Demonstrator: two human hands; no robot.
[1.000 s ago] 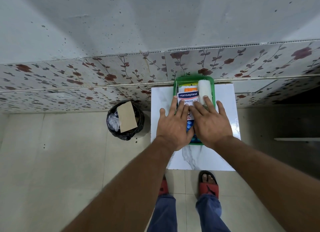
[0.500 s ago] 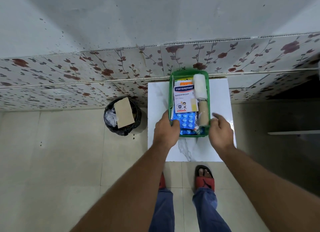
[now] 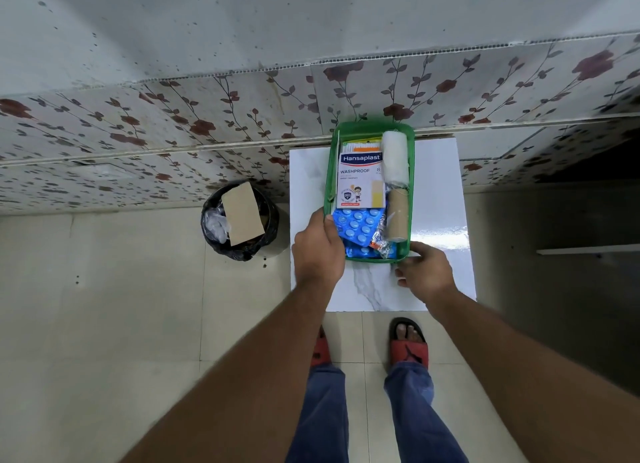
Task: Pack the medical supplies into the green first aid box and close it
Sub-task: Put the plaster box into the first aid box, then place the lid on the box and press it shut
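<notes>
Supplies [image 3: 360, 178] fill the lidless green first aid box [image 3: 331, 172] at the back of a white marble-look table [image 3: 436, 185]. Left hand [image 3: 317, 251] grips its near left corner. Right hand [image 3: 426, 272], loosely curled, touches the near right corner, grip unclear. Floral wall [image 3: 173, 127] behind; black bin [image 3: 239, 220] on beige floor tiles [image 3: 121, 307].

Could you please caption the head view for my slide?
Left hand grips and right hand touches the open, packed green first aid box on the table.

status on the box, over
Left hand grips green plastic first aid box at left rim; right hand at near right corner, grip unclear. Box packed, not closed. Nothing blocking.
</notes>
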